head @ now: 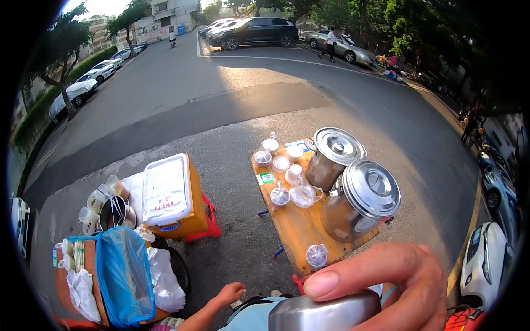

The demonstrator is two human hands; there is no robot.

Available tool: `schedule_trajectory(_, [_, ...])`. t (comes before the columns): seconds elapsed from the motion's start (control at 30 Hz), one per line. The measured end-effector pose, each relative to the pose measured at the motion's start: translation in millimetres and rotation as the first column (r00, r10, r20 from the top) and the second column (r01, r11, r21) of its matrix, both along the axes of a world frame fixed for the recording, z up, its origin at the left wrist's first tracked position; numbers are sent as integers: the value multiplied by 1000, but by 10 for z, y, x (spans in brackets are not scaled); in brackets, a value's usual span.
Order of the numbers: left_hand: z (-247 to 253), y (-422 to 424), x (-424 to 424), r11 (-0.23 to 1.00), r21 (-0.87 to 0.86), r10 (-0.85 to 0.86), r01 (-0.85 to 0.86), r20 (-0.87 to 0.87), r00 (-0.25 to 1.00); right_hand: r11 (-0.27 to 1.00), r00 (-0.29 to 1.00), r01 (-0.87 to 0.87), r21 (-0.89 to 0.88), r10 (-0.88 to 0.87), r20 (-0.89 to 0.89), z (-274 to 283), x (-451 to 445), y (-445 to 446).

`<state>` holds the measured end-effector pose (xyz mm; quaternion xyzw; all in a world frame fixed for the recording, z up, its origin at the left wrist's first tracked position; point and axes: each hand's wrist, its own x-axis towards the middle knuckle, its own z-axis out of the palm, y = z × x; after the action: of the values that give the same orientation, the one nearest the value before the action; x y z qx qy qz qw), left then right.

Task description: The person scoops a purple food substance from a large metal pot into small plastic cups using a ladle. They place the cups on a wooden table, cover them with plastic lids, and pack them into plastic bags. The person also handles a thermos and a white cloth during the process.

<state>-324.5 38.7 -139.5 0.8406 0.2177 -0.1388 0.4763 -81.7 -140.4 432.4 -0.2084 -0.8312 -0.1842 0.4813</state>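
Close to the camera, my right hand (397, 281) curls around a brushed-metal container (323, 312), the thumb lying across its rounded edge. The lower part of this container is cut off by the picture's bottom edge. My left hand (232, 293) hangs low beside my light blue clothing, fingers curled in, with nothing visible in it. In front of the right hand stands a wooden table (285, 231). A tied plastic bag around a tub (317, 255) sits at its near edge. Two lidded stainless-steel pots, a nearer one (348, 215) and a farther one (325, 167), stand on its right side.
Bagged tubs (262, 158) and a plastic bag (304, 193) lie on the table. To the left are a yellow insulated box (198, 198) on a red stool (212, 217), an open pot (118, 213) with utensils, and a blue plastic bag (124, 277). Parked cars (254, 33) line the road.
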Motion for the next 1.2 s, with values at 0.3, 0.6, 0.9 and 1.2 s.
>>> schedule_trajectory(0.3, [456, -406, 1308, 972, -194, -120, 133, 75, 990, 837, 818, 213, -504, -435, -377, -280, 46, -1030])
schedule_trajectory(0.6, [306, -1033, 2597, 946, -202, -219, 252, 174, 960, 467, 550, 290, -835, -796, -254, -811, 573, -2253])
schedule_trajectory(0.9, [139, -1421, 2954, 919, 184, -376, 349, 138, 916, -46, -80, 345, -938, -997, 20, -2688, 936, -2754])
schedule_trajectory(1.2, [194, -1770, 3268, 985, 75, -159, 155, 43, 986, -139, -172, 235, -962, -980, 99, -4685, 1203, -2687])
